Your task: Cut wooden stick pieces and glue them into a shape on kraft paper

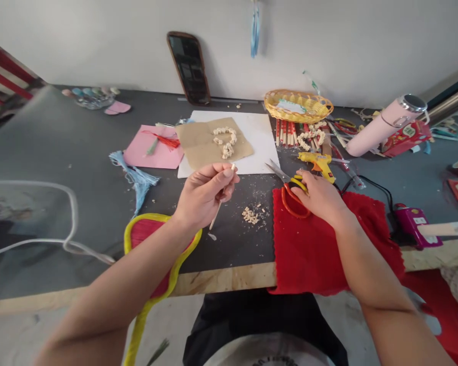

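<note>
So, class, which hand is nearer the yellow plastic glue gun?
Right: the right hand is just this side of the glue gun; the left hand is farther, to its left.

Forearms (137, 256) stretched forward; left fingers (209, 172) pinched together; right fingers (310, 180) bent, palm down.

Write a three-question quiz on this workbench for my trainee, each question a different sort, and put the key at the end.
1. Which item does the right hand touch? A) the pink bottle B) the scissors C) the wicker basket
2. True or false: the left hand is holding the glue gun.
3. Fill in: a small pile of short, pale pieces lies on the table, between the left hand and the red ____.

Key:
1. B.
2. False; it pinches a thin, pale stick.
3. Cloth.
</note>
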`<state>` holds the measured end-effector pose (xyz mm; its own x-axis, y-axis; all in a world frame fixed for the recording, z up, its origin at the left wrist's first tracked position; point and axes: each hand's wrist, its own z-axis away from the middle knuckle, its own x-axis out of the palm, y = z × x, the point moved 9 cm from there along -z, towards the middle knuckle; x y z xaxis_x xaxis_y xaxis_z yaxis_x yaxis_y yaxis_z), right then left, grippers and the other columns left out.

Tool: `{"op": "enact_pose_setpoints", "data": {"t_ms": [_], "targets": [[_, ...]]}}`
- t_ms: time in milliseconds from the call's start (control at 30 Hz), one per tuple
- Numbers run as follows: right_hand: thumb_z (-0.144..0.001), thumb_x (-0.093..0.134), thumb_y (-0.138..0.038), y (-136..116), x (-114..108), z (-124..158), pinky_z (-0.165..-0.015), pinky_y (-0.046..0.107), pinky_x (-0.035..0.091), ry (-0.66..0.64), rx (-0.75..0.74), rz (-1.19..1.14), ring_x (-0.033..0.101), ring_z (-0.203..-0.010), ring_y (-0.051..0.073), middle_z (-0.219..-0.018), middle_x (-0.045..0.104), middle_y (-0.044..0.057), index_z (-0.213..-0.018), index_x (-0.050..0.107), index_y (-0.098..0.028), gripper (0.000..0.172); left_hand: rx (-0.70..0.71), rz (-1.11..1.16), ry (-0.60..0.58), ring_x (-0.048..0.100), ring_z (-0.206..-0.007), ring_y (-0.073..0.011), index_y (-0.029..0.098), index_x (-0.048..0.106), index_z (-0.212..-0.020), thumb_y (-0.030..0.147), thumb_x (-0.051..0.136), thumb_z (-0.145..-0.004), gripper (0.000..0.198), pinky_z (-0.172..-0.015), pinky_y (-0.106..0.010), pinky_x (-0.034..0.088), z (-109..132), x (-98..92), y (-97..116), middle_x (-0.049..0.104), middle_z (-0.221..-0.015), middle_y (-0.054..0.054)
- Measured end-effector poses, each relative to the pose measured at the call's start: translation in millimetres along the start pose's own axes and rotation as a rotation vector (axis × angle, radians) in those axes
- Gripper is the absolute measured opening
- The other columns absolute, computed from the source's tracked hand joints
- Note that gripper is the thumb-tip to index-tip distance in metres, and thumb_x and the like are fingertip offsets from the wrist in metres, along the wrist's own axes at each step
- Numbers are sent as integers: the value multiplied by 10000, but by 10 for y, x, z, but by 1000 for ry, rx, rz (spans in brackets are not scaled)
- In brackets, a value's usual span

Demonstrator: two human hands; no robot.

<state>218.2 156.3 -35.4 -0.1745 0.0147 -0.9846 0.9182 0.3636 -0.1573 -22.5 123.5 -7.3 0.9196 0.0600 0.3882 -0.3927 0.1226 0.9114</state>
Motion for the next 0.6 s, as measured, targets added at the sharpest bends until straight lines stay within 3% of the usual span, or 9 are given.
{"op": "enact_pose_setpoints", "data": {"t_ms": [200,267,367,433,533,600], "targets": [[-795,681,-350,-59,6,-5,-974,522,485,-43,12,-11,607,-1161,372,-1229,659,203,-1323,496,-90,617,236,-174,70,483,-508,-77,193,705,-785,404,815,-700,253,-461,-219,359,66,-70,165,660,-673,-4],[-779,674,-302,-62,-12,0,-957,513,496,-21,38,-42,626,-1128,361,-1184,677,195,-1317,505,-93,602,303,-227,67,496,-521,-80,193,723,-801,396,806,-723,232,-486,-224,385,72,-82,196,670,-673,-9],[-768,648,-250,-18,-84,2,-895,481,535,80,98,-161,664,-1038,322,-1162,676,167,-1279,542,-143,533,290,-210,29,480,-504,-71,188,728,-790,374,803,-734,208,-469,-217,370,23,-91,146,673,-671,-10],[-766,652,-269,38,-153,-2,-849,445,557,179,130,-347,680,-951,273,-1166,660,138,-1250,553,-186,501,277,-178,11,461,-479,-64,180,724,-767,364,806,-731,205,-441,-206,343,-16,-97,113,665,-643,-10],[-797,660,-369,83,-241,-4,-803,386,575,317,104,-803,670,-878,202,-1135,640,88,-1296,481,-243,545,273,-137,-6,437,-446,-52,168,718,-740,351,799,-739,200,-406,-191,303,-49,-97,81,654,-613,-12],[-792,683,-471,18,-241,-3,-764,369,584,304,48,-1042,657,-872,191,-1131,618,75,-1362,407,-279,662,256,-127,-16,430,-435,-47,162,716,-732,341,795,-745,196,-395,-185,291,-52,-86,55,648,-605,-12]]}}
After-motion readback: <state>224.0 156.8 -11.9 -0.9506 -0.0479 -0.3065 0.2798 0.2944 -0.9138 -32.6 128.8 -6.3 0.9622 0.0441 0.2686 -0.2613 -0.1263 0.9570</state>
